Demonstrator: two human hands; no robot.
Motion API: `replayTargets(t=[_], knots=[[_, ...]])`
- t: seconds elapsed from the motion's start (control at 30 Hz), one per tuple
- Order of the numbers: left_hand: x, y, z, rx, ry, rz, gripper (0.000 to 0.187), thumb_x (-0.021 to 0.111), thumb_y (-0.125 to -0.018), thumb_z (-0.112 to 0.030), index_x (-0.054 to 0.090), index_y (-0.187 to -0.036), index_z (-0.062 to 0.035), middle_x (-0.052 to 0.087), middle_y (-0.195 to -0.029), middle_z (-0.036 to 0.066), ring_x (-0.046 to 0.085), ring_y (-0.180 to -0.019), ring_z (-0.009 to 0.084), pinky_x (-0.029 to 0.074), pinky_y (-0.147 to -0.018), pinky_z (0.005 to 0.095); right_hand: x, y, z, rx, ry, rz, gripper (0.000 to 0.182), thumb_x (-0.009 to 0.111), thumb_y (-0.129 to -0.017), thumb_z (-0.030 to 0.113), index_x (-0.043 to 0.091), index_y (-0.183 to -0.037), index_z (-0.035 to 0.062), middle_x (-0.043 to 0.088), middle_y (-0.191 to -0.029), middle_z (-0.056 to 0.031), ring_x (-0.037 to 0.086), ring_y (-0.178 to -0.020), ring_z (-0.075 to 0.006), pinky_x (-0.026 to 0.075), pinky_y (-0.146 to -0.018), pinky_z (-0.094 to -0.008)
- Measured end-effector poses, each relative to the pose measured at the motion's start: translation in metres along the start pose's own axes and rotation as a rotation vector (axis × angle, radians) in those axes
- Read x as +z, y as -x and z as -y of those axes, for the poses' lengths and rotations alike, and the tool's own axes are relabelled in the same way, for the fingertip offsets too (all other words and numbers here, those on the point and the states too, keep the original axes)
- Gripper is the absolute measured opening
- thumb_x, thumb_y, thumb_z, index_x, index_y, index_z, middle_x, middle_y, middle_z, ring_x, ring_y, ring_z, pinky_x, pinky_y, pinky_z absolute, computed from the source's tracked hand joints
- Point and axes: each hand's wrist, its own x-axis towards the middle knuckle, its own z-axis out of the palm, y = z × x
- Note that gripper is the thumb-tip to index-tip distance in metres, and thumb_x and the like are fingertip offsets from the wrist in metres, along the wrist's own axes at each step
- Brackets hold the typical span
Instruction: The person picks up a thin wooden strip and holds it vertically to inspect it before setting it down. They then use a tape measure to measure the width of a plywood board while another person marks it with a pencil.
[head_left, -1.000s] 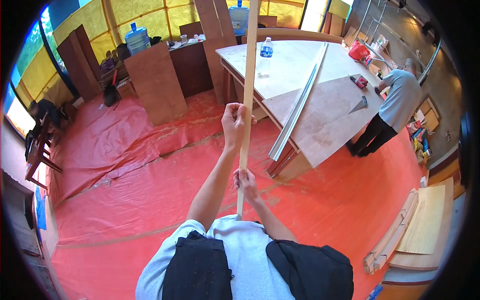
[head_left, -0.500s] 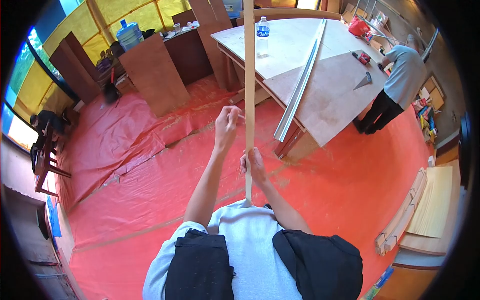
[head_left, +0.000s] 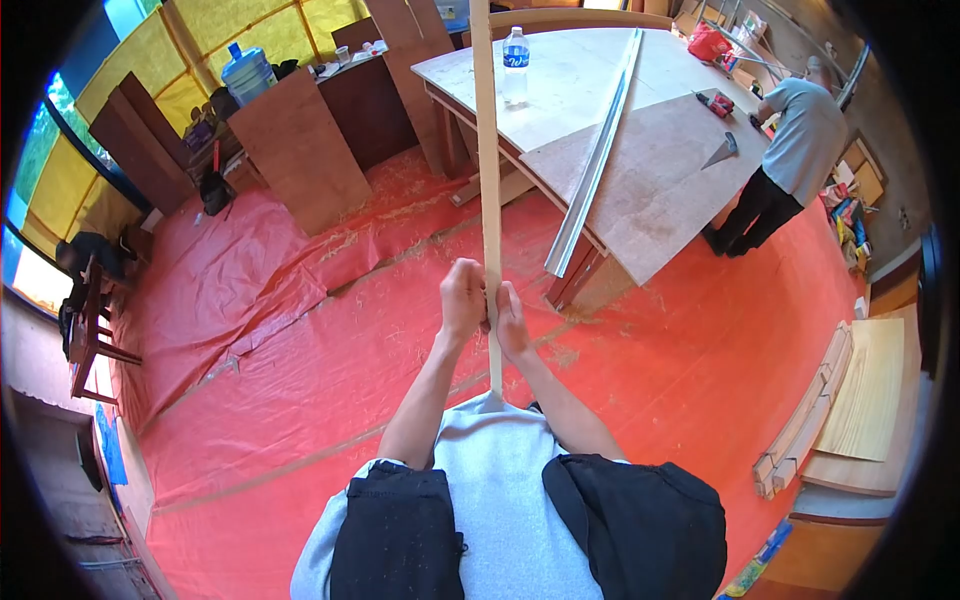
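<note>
A long, narrow wooden strip runs from the front of my grey shirt, away from me and out past the top of the view. My right hand is wrapped round its right side, partway along. Against the left edge of the strip, my left hand is closed, its fingers curled together beside the right hand. What those left fingers hold is hidden now. Both hands are above the floor, apart from the worktable.
A metal channel, a water bottle, a red drill and a handsaw lie or stand on the table. A co-worker bends at its right side. Red sheeting covers the floor; boards lie at right.
My left hand, with a thin pale stick in its fingers earlier, has come down along the strip to beside my right hand. The strip's far part has shifted slightly left.
</note>
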Motion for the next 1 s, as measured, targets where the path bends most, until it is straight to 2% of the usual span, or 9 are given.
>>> replayTargets(t=[0.07, 0.1, 0.2, 0.3, 0.43, 0.67, 0.83, 0.93, 1.0], knots=[[-0.002, 0.000, 0.003, -0.219, 0.215, -0.096, 0.015, 0.047, -0.102, -0.014, 0.053, -0.093, -0.0028, 0.061, -0.073, 0.010, 0.060, -0.060, 0.0169, 0.048, -0.053, 0.0326, -0.002, -0.003, -0.002, 0.009, 0.027, -0.037, 0.041, 0.030, -0.103, 0.049, 0.045, -0.095, 0.0119, 0.045, -0.063, 0.0016, 0.044, -0.049, -0.0079, 0.036, -0.043, -0.0230], [-0.002, -0.001, 0.008, -0.140, 0.207, -0.115, 0.017, 0.045, -0.103, -0.014, 0.054, -0.094, -0.0030, 0.061, -0.072, 0.007, 0.056, -0.055, 0.0084, 0.045, -0.048, 0.0262, -0.003, -0.005, -0.003, 0.013, 0.041, -0.055, 0.041, 0.031, -0.103, 0.049, 0.045, -0.095, 0.0118, 0.045, -0.062, 0.0017, 0.044, -0.048, -0.0079, 0.036, -0.042, -0.0230], [0.003, 0.005, 0.008, -0.150, 0.318, -0.044, 0.014, 0.048, -0.102, -0.016, 0.053, -0.100, -0.0027, 0.061, -0.080, 0.006, 0.063, -0.076, 0.0138, 0.053, -0.064, 0.0293, -0.006, -0.008, -0.005, -0.012, 0.040, -0.063, 0.042, 0.031, -0.103, 0.050, 0.046, -0.097, 0.0114, 0.045, -0.060, 0.0017, 0.044, -0.047, -0.0077, 0.037, -0.041, -0.0225], [0.002, 0.013, -0.002, -0.152, 0.270, 0.082, 0.012, 0.050, -0.100, -0.014, 0.054, -0.103, -0.0019, 0.063, -0.087, 0.010, 0.062, -0.077, 0.0149, 0.052, -0.067, 0.0310, -0.008, -0.009, -0.004, -0.014, 0.028, -0.029, 0.041, 0.032, -0.103, 0.050, 0.046, -0.098, 0.0114, 0.047, -0.064, 0.0014, 0.045, -0.049, -0.0074, 0.038, -0.042, -0.0224], [0.013, 0.009, 0.005, 0.138, 0.034, 0.008, 0.011, 0.057, -0.095, -0.010, 0.053, -0.098, -0.0011, 0.059, -0.084, 0.015, 0.063, -0.069, 0.0321, 0.051, -0.062, 0.0374, -0.003, -0.010, -0.003, -0.098, 0.073, -0.069, 0.038, 0.033, -0.104, 0.047, 0.046, -0.100, 0.0112, 0.049, -0.072, 0.0004, 0.047, -0.053, -0.0075, 0.039, -0.044, -0.0225], [0.014, 0.012, 0.010, 0.042, -0.043, -0.040, 0.008, 0.054, -0.097, -0.009, 0.052, -0.093, -0.0017, 0.060, -0.078, 0.013, 0.063, -0.065, 0.0262, 0.051, -0.057, 0.0374, -0.012, -0.021, -0.029, -0.324, 0.245, -0.115, 0.037, 0.034, -0.104, 0.045, 0.045, -0.098, 0.0100, 0.050, -0.073, 0.0000, 0.047, -0.053, -0.0080, 0.040, -0.044, -0.0227], [0.011, 0.018, 0.021, -0.114, 0.323, -0.157, 0.014, 0.046, -0.102, -0.016, 0.049, -0.096, -0.0039, 0.057, -0.071, 0.007, 0.052, -0.049, 0.0130, 0.044, -0.044, 0.0319, -0.008, -0.012, -0.012, -0.071, 0.034, -0.071, 0.037, 0.035, -0.104, 0.044, 0.045, -0.096, 0.0097, 0.049, -0.068, 0.0005, 0.046, -0.048, -0.0080, 0.039, -0.042, -0.0234], [0.006, 0.019, -0.001, -0.327, 0.408, 0.048, 0.013, 0.050, -0.100, -0.015, 0.049, -0.101, -0.0020, 0.061, -0.072, 0.009, 0.057, -0.057, 0.0170, 0.049, -0.052, 0.0321, -0.006, -0.011, -0.008, -0.103, 0.059, -0.081, 0.036, 0.035, -0.104, 0.044, 0.044, -0.095, 0.0103, 0.048, -0.065, 0.0006, 0.046, -0.047, -0.0078, 0.039, -0.041, -0.0230], [0.013, 0.008, 0.006, 0.029, 0.065, -0.011, 0.014, 0.048, -0.102, -0.017, 0.049, -0.101, -0.0030, 0.058, -0.070, 0.009, 0.055, -0.051, 0.0153, 0.046, -0.047, 0.0306, -0.004, -0.009, -0.003, -0.132, 0.101, -0.099, 0.036, 0.034, -0.104, 0.044, 0.044, -0.094, 0.0105, 0.048, -0.065, 0.0005, 0.045, -0.047, -0.0077, 0.038, -0.041, -0.0226]])
